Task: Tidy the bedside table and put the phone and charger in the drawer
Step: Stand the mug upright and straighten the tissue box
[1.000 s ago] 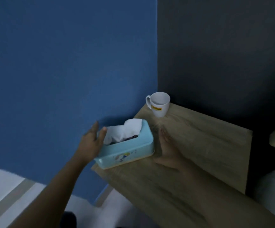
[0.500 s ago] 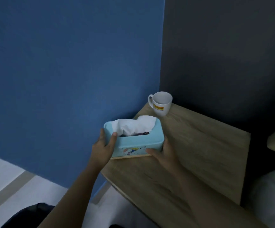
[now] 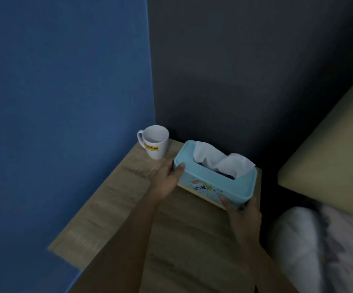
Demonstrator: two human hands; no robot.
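Observation:
A light blue tissue box [image 3: 213,176] with white tissue sticking out of its top is at the back of the wooden bedside table [image 3: 188,240], close to the dark wall. My left hand [image 3: 167,178] grips its left end, thumb on the rim. My right hand [image 3: 243,212] grips its right front corner. Whether the box rests on the tabletop or is held just above it is unclear. A white mug [image 3: 155,141] with a yellow label stands upright in the back left corner, just left of the box. No phone, charger or drawer is in view.
A blue wall [image 3: 65,102] borders the table on the left and a dark wall [image 3: 245,70] stands behind it. To the right are a beige headboard or cushion [image 3: 329,149] and white bedding [image 3: 323,250].
Both hands closed on the tissue box at the table's front left edge and carried it back and right, next to the mug near the dark wall. The view shifted too.

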